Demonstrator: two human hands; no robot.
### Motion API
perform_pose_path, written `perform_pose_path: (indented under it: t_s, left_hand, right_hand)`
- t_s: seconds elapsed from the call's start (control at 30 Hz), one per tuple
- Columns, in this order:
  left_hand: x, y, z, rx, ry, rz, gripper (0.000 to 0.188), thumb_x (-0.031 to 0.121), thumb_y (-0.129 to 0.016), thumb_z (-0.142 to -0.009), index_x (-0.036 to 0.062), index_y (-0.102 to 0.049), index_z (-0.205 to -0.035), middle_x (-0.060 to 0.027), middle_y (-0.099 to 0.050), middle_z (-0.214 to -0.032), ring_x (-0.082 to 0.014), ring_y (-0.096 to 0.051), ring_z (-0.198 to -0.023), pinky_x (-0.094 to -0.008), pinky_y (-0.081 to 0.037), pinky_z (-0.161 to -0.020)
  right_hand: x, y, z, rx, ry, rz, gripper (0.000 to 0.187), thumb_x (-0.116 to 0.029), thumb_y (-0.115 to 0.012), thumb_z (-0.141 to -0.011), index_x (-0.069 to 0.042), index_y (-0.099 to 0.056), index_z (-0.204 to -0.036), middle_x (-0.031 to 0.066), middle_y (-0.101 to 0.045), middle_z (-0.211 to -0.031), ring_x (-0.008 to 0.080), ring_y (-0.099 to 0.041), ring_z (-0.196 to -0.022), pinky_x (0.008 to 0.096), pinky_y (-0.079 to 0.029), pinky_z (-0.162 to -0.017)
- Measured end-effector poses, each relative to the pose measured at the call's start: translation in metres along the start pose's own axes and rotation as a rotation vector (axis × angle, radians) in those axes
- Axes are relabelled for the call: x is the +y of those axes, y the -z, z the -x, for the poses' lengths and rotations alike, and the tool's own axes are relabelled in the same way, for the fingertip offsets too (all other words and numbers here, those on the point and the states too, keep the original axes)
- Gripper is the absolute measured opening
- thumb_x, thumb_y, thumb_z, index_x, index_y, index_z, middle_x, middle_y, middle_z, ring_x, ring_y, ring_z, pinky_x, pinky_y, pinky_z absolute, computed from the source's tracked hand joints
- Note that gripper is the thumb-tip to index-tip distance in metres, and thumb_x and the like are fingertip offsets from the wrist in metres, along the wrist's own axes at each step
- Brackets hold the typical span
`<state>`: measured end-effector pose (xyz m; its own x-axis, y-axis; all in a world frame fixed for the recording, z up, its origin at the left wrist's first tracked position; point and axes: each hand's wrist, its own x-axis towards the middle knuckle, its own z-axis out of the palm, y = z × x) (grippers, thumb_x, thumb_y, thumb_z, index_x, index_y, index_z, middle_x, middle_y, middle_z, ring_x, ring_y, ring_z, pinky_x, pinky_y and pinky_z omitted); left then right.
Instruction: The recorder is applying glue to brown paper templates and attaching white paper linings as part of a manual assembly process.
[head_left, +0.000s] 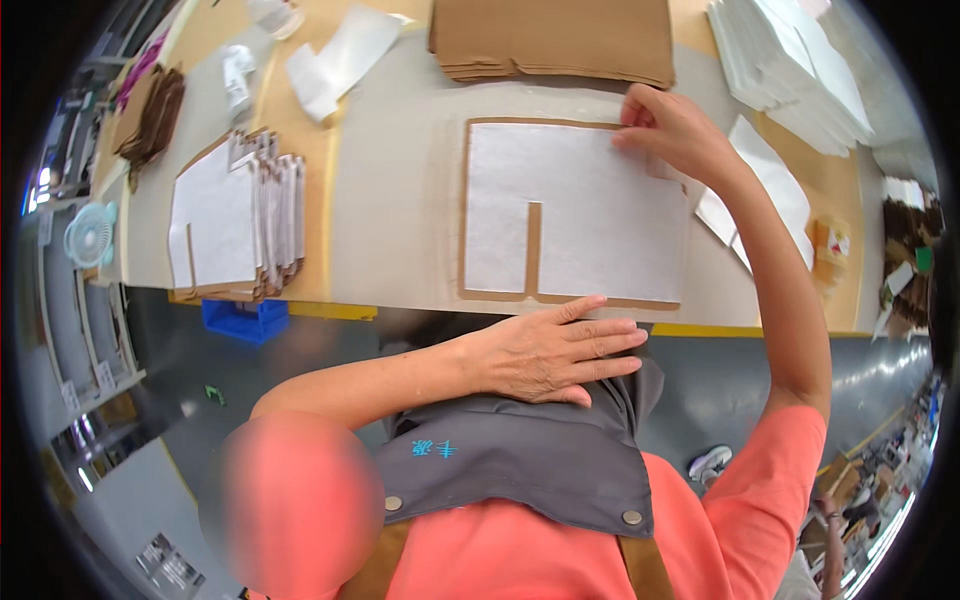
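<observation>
In front of me on the table lies a brown panel (533,245) with a narrow slot-like strip showing near its lower edge. A white sheet (590,180) covers most of it and leaves a brown border. My right hand (672,128) is over the far right corner of this sheet, fingers curled together; whatever they hold is hidden or too small to tell. Flat and with its fingers spread, my left hand (545,350) rests by the table's near edge, in front of my grey apron (520,460), holding nothing.
Brown panels (550,40) are stacked at the far side. To the left stands a pile of white-covered panels (225,220). White sheets (790,70) are piled at the far right, with loose ones (770,185) nearer. A blue bin (245,318) sits below the table's left edge.
</observation>
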<state>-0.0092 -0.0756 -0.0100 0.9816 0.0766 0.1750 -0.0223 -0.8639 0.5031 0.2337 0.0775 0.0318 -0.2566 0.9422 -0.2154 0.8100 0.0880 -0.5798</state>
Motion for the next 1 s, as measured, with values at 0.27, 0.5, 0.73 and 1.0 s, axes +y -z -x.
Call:
perform_pose_path:
  t_s: [0.27,0.5,0.73,1.0]
  left_hand:
    - [-0.03,0.058,0.079,0.233,0.59,-0.143,0.074,0.045,-0.058,-0.095,0.0116,-0.031,-0.155,-0.0149,-0.025,-0.162,-0.0266,-0.023,-0.151,-0.0484,-0.01,-0.123]
    - [-0.012,0.078,0.095,1.067,0.69,1.245,0.061,0.004,-0.074,-0.087,0.0013,-0.048,-0.143,-0.0065,-0.055,-0.138,-0.0124,-0.051,-0.123,-0.0316,-0.045,-0.103]
    - [0.062,0.189,0.237,1.346,0.876,0.913,0.052,0.001,-0.07,-0.088,-0.0014,-0.054,-0.137,-0.0063,-0.067,-0.121,-0.0103,-0.065,-0.103,-0.0274,-0.052,-0.093]
    - [0.016,0.192,0.404,1.527,1.189,0.635,0.048,0.013,-0.075,-0.087,0.0013,-0.059,-0.131,-0.0052,-0.069,-0.107,-0.0111,-0.066,-0.094,-0.0257,-0.052,-0.083]
  right_hand:
    - [-0.007,0.0,0.033,0.176,0.194,0.028,0.023,-0.018,-0.075,-0.085,-0.002,-0.06,-0.089,0.0024,-0.055,-0.077,0.0132,-0.048,-0.069,0.0306,-0.041,-0.063]
    - [-0.122,0.07,0.092,0.266,0.01,-0.425,0.006,0.001,-0.059,-0.094,-0.002,-0.056,-0.099,-0.0021,-0.058,-0.086,0.0015,-0.049,-0.08,0.0162,-0.038,-0.068]
    - [-0.261,0.024,0.007,0.063,0.205,-0.372,0.021,-0.02,-0.063,-0.095,-0.003,-0.061,-0.107,-0.0064,-0.048,-0.07,0.0016,-0.044,-0.061,0.0181,-0.03,-0.051]
    - [-0.356,-0.104,-0.135,-0.294,0.222,-0.547,0.029,-0.026,-0.067,-0.092,-0.001,-0.061,-0.107,0.0035,-0.059,-0.086,0.0116,-0.058,-0.074,0.0271,-0.045,-0.061]
